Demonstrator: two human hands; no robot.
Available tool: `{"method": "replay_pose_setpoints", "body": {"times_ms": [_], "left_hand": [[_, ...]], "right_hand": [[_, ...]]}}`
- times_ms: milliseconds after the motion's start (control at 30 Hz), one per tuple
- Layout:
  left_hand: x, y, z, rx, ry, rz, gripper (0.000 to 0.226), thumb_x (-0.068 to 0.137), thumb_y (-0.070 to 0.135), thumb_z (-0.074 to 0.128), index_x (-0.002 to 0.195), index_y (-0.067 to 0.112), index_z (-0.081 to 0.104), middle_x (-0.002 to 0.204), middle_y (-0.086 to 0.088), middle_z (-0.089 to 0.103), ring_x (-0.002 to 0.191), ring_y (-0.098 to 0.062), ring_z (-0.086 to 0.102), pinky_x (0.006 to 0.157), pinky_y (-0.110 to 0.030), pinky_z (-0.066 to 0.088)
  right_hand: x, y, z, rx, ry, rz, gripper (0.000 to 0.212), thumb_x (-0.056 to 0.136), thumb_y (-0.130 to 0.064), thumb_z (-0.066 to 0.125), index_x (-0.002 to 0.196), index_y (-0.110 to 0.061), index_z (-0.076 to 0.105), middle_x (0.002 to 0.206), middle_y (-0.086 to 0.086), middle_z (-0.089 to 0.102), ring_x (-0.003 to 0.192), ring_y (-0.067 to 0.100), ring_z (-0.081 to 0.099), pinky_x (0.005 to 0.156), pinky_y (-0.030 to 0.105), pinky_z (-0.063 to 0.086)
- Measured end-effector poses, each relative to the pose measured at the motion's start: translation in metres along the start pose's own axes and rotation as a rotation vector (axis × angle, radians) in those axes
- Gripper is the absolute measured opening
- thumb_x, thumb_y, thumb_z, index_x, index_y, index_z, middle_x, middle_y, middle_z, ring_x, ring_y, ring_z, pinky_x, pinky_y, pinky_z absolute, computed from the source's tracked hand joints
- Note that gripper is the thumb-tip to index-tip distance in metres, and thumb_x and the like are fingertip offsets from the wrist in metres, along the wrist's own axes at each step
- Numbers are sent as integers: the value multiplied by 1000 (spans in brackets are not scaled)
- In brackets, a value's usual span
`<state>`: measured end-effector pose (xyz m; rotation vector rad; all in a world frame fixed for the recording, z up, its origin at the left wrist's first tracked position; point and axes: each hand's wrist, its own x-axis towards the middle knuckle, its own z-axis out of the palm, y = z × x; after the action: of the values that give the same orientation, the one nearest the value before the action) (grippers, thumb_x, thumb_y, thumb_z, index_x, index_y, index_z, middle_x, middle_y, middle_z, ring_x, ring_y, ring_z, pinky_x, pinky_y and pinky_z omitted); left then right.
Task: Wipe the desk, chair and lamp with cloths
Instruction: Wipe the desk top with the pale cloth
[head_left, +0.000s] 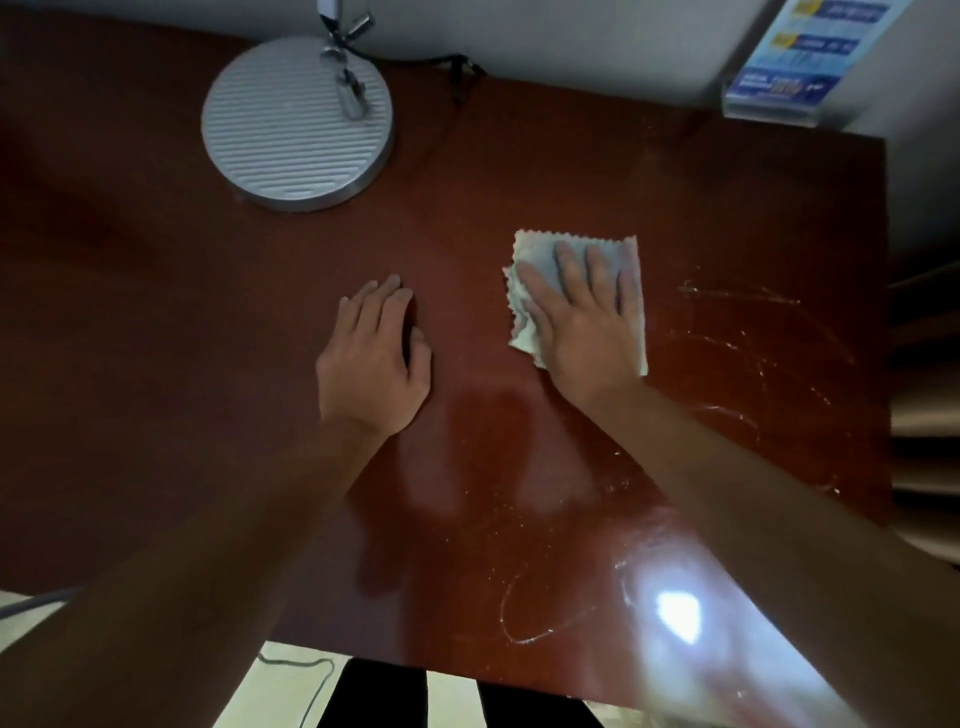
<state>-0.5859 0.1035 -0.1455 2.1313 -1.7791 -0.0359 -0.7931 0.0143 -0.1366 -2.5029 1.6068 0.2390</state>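
Observation:
A dark red-brown desk (208, 364) fills the view. My right hand (584, 317) lies flat, fingers spread, pressing a pale grey-green cloth (631, 260) with zigzag edges onto the desk right of centre. My left hand (371, 358) rests palm down on the bare desk to the left of the cloth, holding nothing. The lamp's round ribbed silver base (283, 140) stands at the back left, its chrome stem (345, 67) rising out of the top of the view. No chair is in sight.
White streaks and specks (753, 332) mark the desk's right side and front. A clear stand with a blue leaflet (800, 62) sits at the back right corner. A dark cable (457, 73) runs behind the lamp. Curtain folds (930, 415) hang past the right edge.

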Motion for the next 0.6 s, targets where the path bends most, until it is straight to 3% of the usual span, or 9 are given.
{"method": "replay_pose_setpoints", "body": {"times_ms": [100,133,200,267,333,400,500,600], "left_hand": [[-1,-4,-8,-26,-12,-1,38,93,20,53,126,3,60,131,-14,61,123,-32,56,104,-45,46],[-5,-7,-12,-25,-19,-5,39,93,21,51,128,4,59,130,-13,61,121,-32,56,102,-43,46],[-21,-16,-20,-12,-27,-24,42,94,21,48,132,4,57,134,-14,59,123,-32,55,105,-43,42],[-46,-20,-23,-6,-46,9,47,96,21,46,139,5,53,145,-15,52,135,-32,48,113,-48,34],[-66,-23,-22,4,-81,71,49,98,25,41,144,9,49,152,-12,43,143,-31,37,117,-53,27],[-70,-29,-19,26,-72,91,50,99,28,39,146,13,46,155,-10,40,146,-28,32,119,-52,24],[-70,-31,-15,45,-55,91,49,100,27,39,146,14,47,154,-9,41,146,-27,33,119,-50,23],[-70,-31,-13,36,-28,95,47,99,25,41,144,12,50,152,-10,44,144,-28,36,118,-50,25]], "right_hand": [[-52,-34,13,-55,-7,-175,76,96,-42,55,157,-38,10,166,7,11,153,36,6,121,57,5],[-78,-45,19,-51,-10,-239,76,93,-43,57,156,-37,15,165,7,16,152,36,11,121,58,9],[-120,-61,28,-6,0,-331,57,101,-46,43,155,-37,26,163,3,25,151,32,20,120,55,18],[-119,-57,27,-8,-36,-378,52,104,-48,29,155,-36,27,163,0,26,151,30,21,120,54,21],[-88,-45,20,-80,-39,-376,56,105,-49,21,158,-32,16,165,1,19,153,30,14,123,52,10],[-43,-37,11,-75,-5,-256,57,106,-48,17,159,-29,8,167,1,13,154,29,6,124,49,-3],[1,-40,5,-5,19,-72,56,107,-47,15,159,-28,7,167,-1,6,154,27,-1,123,48,-4],[-38,-75,17,-37,0,-133,55,106,-42,15,159,-28,7,167,6,7,153,34,2,122,55,-4]]}}
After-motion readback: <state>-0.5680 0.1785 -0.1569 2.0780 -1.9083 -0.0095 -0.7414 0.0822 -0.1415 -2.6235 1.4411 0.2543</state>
